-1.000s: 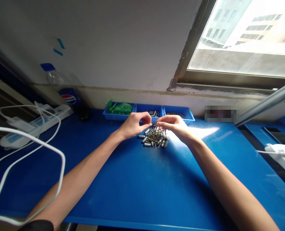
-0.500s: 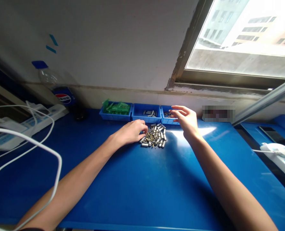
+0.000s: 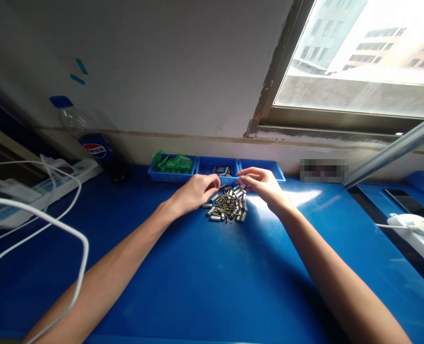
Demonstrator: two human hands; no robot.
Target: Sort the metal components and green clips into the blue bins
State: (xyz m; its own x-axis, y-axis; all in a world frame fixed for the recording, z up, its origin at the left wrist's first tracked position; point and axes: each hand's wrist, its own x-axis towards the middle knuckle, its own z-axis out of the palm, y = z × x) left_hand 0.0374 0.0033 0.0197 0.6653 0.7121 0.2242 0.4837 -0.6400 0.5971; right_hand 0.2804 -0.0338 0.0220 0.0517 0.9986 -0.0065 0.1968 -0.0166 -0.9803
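Observation:
A heap of small metal parts (image 3: 229, 205), silvery cylinders mixed with thin brass-coloured pins, lies on the blue table. At its upper left edge is my left hand (image 3: 197, 191), thumb and forefinger pressed together in a pinch; what sits between the tips is too small to make out. My right hand (image 3: 264, 185) hovers above the heap's upper right side, its fingers extended and a little apart, with nothing visible in them. Behind the heap stand three blue bins: a left bin (image 3: 172, 177) with green plastic packets (image 3: 176, 164), a middle bin (image 3: 206, 177) with silvery cylinders (image 3: 222, 170), and a right bin (image 3: 277, 173) partly hidden by my right hand.
A cola bottle (image 3: 97, 148) and a white power strip (image 3: 15, 205) with looping white cables (image 3: 85, 248) occupy the left. On the right are a slanted metal bar (image 3: 391, 150), another power strip (image 3: 421, 239) and a phone (image 3: 400, 199). The wall and window border the back.
My right hand has moved left and down from the right bin toward the heap. My left hand has risen slightly at the heap's edge, its fingertips now pinched.

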